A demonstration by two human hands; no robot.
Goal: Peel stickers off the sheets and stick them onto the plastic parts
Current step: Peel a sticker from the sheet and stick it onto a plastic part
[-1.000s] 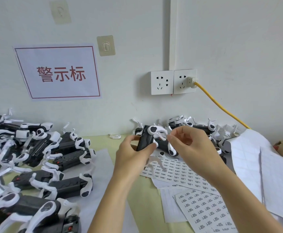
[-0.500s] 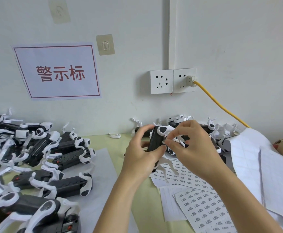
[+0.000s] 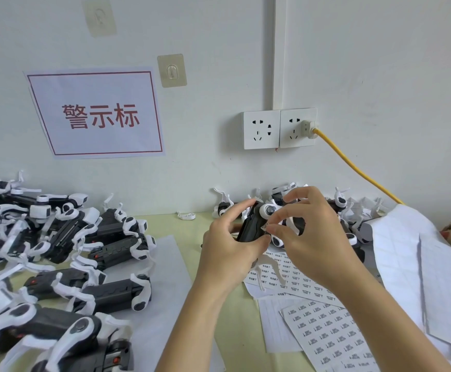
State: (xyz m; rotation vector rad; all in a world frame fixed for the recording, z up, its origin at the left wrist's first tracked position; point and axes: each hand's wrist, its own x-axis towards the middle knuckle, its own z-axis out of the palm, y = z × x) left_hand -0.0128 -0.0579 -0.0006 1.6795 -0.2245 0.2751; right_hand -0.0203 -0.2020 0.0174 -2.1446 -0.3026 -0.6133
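My left hand [image 3: 228, 244] grips a black and white plastic part [image 3: 254, 224], held up above the table in the middle of the view. My right hand [image 3: 307, 234] pinches a small white sticker [image 3: 265, 226] between thumb and forefinger, right against the part's black body. Sticker sheets [image 3: 326, 334] with rows of small printed labels lie on the table below my hands.
A heap of black and white plastic parts [image 3: 58, 253] fills the left side on white paper. More parts [image 3: 353, 210] lie along the wall behind my hands. Emptied backing sheets [image 3: 420, 264] are piled at the right. A yellow cable [image 3: 353, 167] runs from the wall socket [image 3: 279, 128].
Both hands moved right and slightly down with the part. My right hand's pinch has come down onto the part's black body with the sticker.
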